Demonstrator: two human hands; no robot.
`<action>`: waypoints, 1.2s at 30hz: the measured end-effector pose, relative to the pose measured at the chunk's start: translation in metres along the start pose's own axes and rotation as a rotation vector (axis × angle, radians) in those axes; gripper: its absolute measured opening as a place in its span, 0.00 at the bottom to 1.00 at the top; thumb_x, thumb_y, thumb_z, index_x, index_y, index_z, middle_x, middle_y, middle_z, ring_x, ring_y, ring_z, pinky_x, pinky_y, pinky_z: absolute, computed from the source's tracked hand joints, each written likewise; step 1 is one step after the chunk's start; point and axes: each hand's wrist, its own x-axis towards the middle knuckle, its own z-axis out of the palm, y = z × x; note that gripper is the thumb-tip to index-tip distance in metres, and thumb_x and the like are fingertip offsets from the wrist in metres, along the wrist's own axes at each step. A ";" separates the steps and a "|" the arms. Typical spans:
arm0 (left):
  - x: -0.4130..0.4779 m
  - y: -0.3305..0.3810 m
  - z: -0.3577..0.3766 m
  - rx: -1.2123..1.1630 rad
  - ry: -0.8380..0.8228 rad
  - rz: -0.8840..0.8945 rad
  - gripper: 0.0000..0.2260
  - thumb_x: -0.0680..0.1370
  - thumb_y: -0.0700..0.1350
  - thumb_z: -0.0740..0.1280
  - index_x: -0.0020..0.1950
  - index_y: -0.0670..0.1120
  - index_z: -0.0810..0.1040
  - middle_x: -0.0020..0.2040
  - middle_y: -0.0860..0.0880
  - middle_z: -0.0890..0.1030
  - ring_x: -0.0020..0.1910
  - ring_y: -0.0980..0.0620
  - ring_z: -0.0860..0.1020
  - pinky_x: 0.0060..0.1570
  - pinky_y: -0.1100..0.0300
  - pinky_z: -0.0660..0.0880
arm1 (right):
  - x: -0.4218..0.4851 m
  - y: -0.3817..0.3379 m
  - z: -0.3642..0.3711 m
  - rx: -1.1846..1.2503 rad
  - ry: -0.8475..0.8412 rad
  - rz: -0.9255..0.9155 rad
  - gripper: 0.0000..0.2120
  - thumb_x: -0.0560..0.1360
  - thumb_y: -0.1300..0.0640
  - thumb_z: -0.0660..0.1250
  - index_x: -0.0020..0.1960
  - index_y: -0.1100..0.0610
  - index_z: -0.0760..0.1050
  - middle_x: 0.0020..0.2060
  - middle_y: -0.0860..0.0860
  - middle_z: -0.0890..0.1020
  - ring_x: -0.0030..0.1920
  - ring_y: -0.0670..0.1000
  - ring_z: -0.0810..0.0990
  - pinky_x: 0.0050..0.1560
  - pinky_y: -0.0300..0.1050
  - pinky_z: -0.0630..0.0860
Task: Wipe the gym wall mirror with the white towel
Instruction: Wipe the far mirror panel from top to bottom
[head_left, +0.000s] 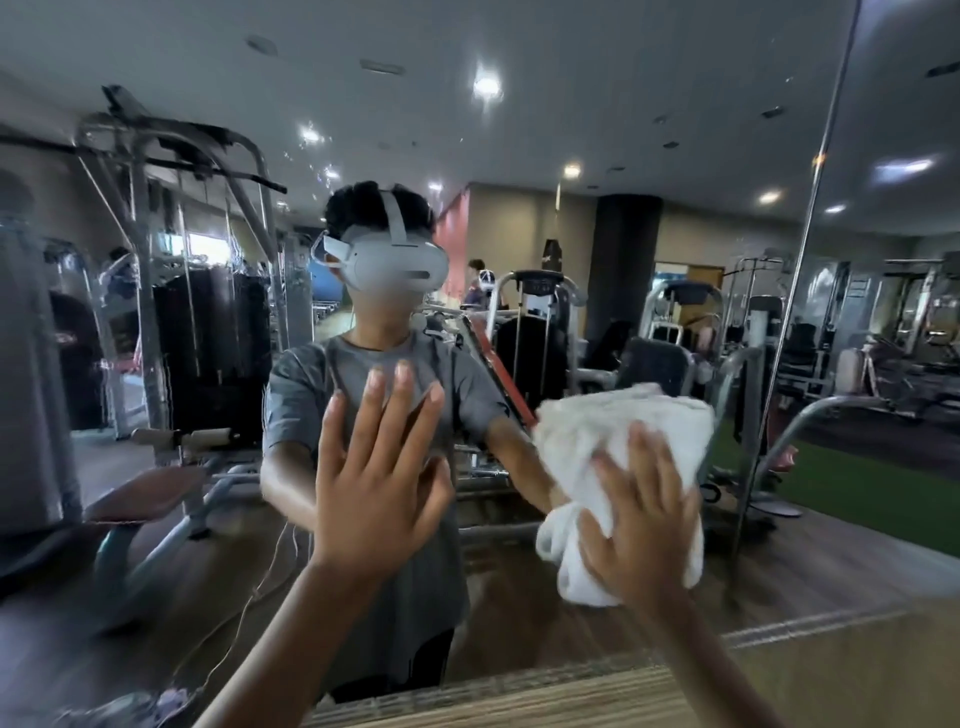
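Now right hand presses towel onto mirror.

Dim indoor scene lit by recessed ceiling lights, seen as bright glare spots in the mirror. Motion blur on the white towel and right hand; wide-angle bending and softness toward left and bottom edges.

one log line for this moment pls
step: wipe mirror | left hand: fingers spread, flat on mirror | right hand: presses bunched white towel against glass | towel: right of left hand
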 end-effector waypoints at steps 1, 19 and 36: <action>-0.006 0.000 0.001 -0.002 -0.006 0.011 0.30 0.76 0.51 0.66 0.77 0.44 0.68 0.79 0.41 0.63 0.79 0.40 0.60 0.74 0.36 0.58 | 0.008 0.001 -0.002 0.033 0.019 0.117 0.30 0.71 0.46 0.60 0.73 0.50 0.66 0.80 0.54 0.59 0.77 0.59 0.61 0.60 0.68 0.69; -0.011 0.004 0.006 0.060 0.012 0.007 0.29 0.76 0.51 0.66 0.76 0.43 0.69 0.77 0.38 0.65 0.78 0.39 0.62 0.73 0.35 0.61 | 0.032 -0.029 0.003 0.253 0.168 0.541 0.31 0.72 0.48 0.58 0.74 0.54 0.68 0.79 0.56 0.60 0.79 0.57 0.56 0.68 0.69 0.55; -0.021 0.002 0.003 -0.024 0.024 -0.017 0.27 0.77 0.50 0.65 0.75 0.45 0.71 0.77 0.40 0.66 0.77 0.40 0.63 0.73 0.36 0.62 | 0.032 -0.050 0.008 0.147 0.173 0.380 0.31 0.73 0.48 0.59 0.75 0.54 0.65 0.78 0.60 0.63 0.78 0.59 0.59 0.66 0.66 0.59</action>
